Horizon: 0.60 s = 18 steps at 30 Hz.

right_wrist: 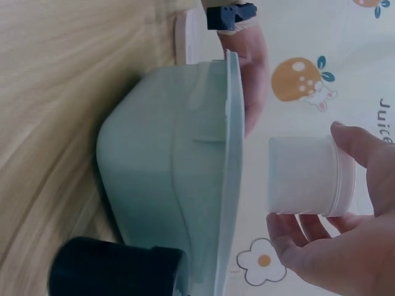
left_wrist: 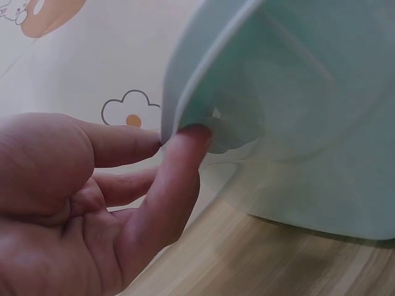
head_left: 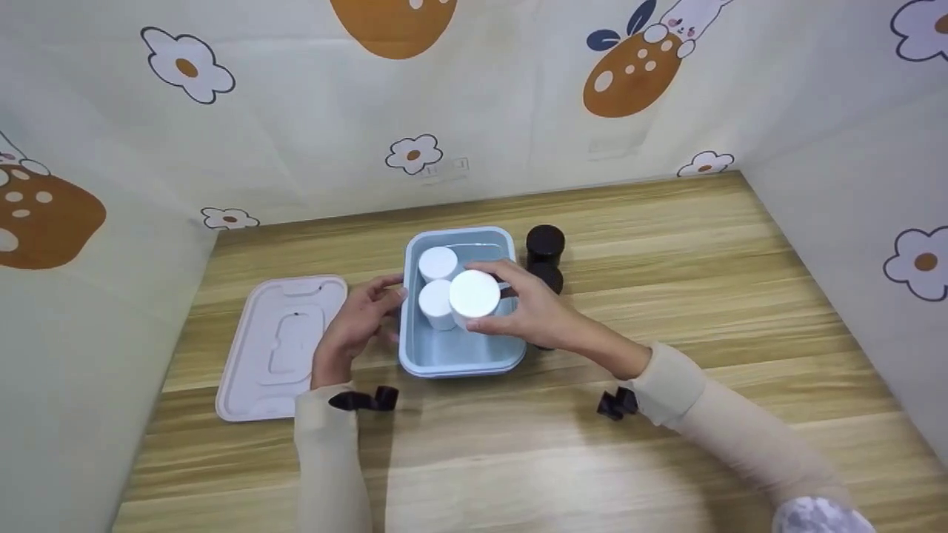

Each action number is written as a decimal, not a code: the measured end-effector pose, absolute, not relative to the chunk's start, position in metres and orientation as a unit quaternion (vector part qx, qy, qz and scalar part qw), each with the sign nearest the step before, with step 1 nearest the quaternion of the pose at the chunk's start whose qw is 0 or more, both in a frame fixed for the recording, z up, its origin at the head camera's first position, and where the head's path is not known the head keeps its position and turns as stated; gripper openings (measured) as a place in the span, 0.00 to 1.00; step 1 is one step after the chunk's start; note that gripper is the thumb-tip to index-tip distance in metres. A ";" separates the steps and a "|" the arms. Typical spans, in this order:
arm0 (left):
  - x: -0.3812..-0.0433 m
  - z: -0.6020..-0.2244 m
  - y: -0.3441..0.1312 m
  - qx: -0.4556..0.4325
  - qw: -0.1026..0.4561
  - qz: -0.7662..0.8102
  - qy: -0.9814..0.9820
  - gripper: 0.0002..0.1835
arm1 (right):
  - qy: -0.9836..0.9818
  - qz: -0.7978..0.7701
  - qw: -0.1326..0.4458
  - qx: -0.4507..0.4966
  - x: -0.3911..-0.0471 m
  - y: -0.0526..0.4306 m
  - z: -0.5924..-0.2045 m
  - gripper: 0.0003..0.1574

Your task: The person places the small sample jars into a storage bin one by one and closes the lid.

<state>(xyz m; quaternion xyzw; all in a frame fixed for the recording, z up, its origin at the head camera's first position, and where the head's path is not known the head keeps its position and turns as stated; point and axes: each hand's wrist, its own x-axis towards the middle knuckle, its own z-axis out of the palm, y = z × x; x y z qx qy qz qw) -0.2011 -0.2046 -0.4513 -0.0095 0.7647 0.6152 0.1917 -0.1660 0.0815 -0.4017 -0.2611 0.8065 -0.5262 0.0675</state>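
A light blue plastic bin (head_left: pixel 463 369) stands on the wooden table. At its left side, my left hand (head_left: pixel 363 318) pinches the rim between thumb and fingers; the left wrist view shows the fingertips (left_wrist: pixel 196 137) at the lip. Above the bin, my right hand (head_left: pixel 537 307) grips a translucent jar with a white lid (head_left: pixel 474 295), thumb and fingers around its sides. The right wrist view has this jar (right_wrist: pixel 302 176) raised clear of the bin's rim. Inside the bin, two more white-lidded jars (head_left: pixel 438 263) stand upright along the left side, the nearer one partly hidden by the held jar.
Right against the bin's right side stand black jars (head_left: pixel 546 242), partly covered by my right hand. A pale rectangular lid (head_left: pixel 255 355) lies flat to the left, under my left wrist. A patterned cloth (head_left: pixel 296 133) walls the table's back and sides.
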 end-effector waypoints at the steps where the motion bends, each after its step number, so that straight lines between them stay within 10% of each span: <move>1: -0.201 -0.451 -0.205 -0.007 0.192 0.614 0.766 0.26 | 0.809 -0.520 0.075 -0.264 -0.166 0.080 -0.403 0.46; 18: -0.201 -0.450 -0.204 -0.006 0.191 0.617 0.763 0.26 | 0.829 -0.472 0.135 -0.267 -0.159 0.052 -0.420 0.45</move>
